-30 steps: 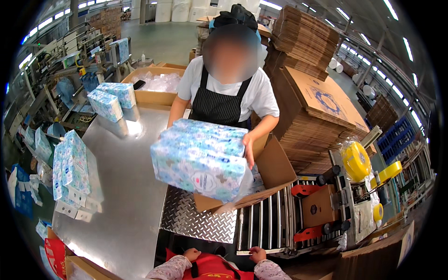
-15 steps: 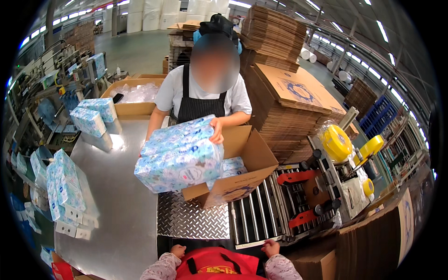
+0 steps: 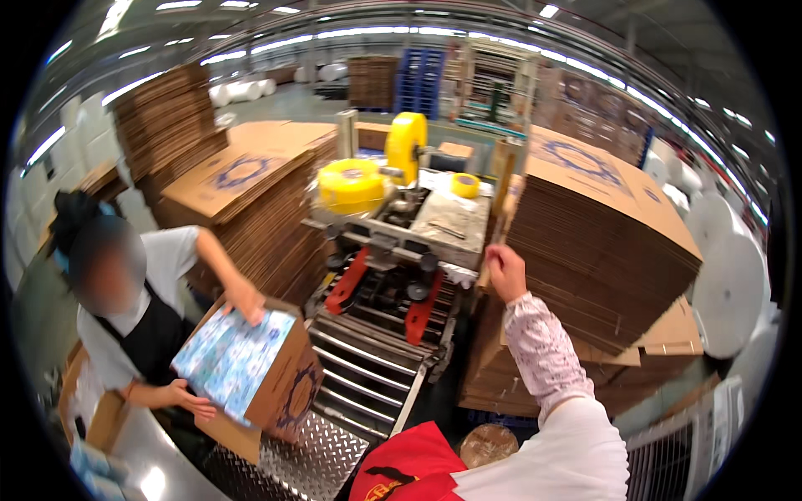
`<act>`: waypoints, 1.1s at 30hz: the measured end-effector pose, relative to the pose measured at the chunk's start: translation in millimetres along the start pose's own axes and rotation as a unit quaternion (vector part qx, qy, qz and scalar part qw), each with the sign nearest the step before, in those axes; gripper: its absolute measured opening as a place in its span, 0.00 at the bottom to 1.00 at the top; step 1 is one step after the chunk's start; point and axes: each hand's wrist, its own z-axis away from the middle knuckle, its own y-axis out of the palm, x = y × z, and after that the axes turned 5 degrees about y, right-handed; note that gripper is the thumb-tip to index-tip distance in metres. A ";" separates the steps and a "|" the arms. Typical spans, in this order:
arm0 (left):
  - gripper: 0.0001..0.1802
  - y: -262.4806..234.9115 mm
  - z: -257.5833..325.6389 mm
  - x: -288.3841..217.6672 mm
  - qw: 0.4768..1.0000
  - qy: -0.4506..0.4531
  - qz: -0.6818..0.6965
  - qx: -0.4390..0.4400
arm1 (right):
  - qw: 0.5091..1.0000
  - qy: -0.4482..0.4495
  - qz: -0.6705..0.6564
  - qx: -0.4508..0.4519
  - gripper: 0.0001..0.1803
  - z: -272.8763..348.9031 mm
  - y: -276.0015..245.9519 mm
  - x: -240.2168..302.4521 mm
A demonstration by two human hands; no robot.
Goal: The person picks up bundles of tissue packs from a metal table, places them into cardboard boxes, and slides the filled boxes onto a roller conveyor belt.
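Note:
My right hand (image 3: 506, 271) is raised, its arm stretched forward in a patterned sleeve cover. The fingers are curled closed and nothing shows in them. It is beside the left edge of a tall stack of flat cardboard boxes (image 3: 601, 242); I cannot tell whether it touches them. My left hand is out of view. At the left, a co-worker's hands press a blue-and-white flowered pack (image 3: 238, 351) at the opening of a cardboard box (image 3: 292, 388). That box stands tilted in view by the roller conveyor (image 3: 359, 380).
A taping machine (image 3: 393, 225) with yellow tape rolls (image 3: 351, 184) and red side guides (image 3: 347, 280) stands over the conveyor. More flat boxes (image 3: 251, 167) are piled behind the co-worker. Large white rolls (image 3: 723, 267) stand at the right. A diamond-plate sheet (image 3: 322, 451) lies before the conveyor.
My view has swung to the right. My right hand has risen from my waist toward the cardboard stack, and my left hand has left view. The co-worker's pack has gone into the box's opening.

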 end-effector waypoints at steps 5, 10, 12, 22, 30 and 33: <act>0.14 23.8 1.4 -69.9 0.997 0.008 -0.056 0.044 | 0.923 -0.147 0.321 -0.152 0.11 -79.7 -88.8 0.7; 0.13 17.3 10.1 -96.8 0.996 0.025 -0.072 0.046 | 0.866 -0.073 0.494 -0.027 0.23 -133.8 -98.5 -9.4; 0.13 12.6 13.9 -100.3 0.996 0.031 -0.073 0.042 | 0.856 0.026 0.511 0.078 0.25 -154.5 -91.5 -9.6; 0.11 12.3 29.6 -78.8 0.998 0.047 -0.024 0.028 | 0.917 -0.029 0.367 0.152 0.12 -176.5 -115.7 -33.2; 0.10 3.3 34.0 -63.5 0.994 0.094 0.050 0.016 | 0.847 -0.120 0.517 0.015 0.08 -135.6 -94.8 82.3; 0.10 5.5 100.0 -160.9 0.948 0.263 0.180 0.019 | 0.841 -0.371 0.385 0.085 0.07 -33.8 -11.7 196.0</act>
